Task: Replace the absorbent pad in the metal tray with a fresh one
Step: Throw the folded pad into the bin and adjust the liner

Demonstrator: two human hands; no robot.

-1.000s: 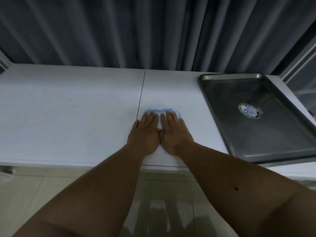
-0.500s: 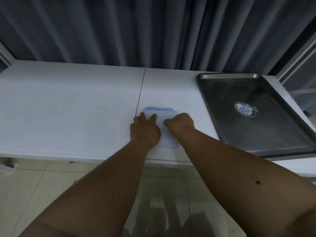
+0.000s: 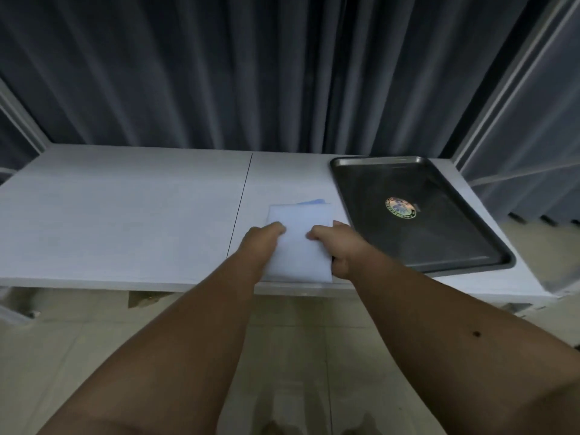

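Note:
A folded white absorbent pad (image 3: 299,243) with a blue edge showing at its far side lies near the front edge of the white table (image 3: 125,215). My left hand (image 3: 262,243) grips the pad's left side and my right hand (image 3: 340,246) grips its right side. Just to the right sits the metal tray (image 3: 464,243), bare inside except for a round shiny sticker (image 3: 400,207) near its middle. The pad's near end reaches the table's front edge.
Dark grey curtains hang behind the table. A thin seam (image 3: 241,202) splits the tabletop left of the pad. Pale tiled floor shows below the table's front edge. A white frame post stands at the far right.
Both hands went from lying flat on the pad to grasping its sides. The pad has come toward the table's front edge and a little right, showing more of its white face.

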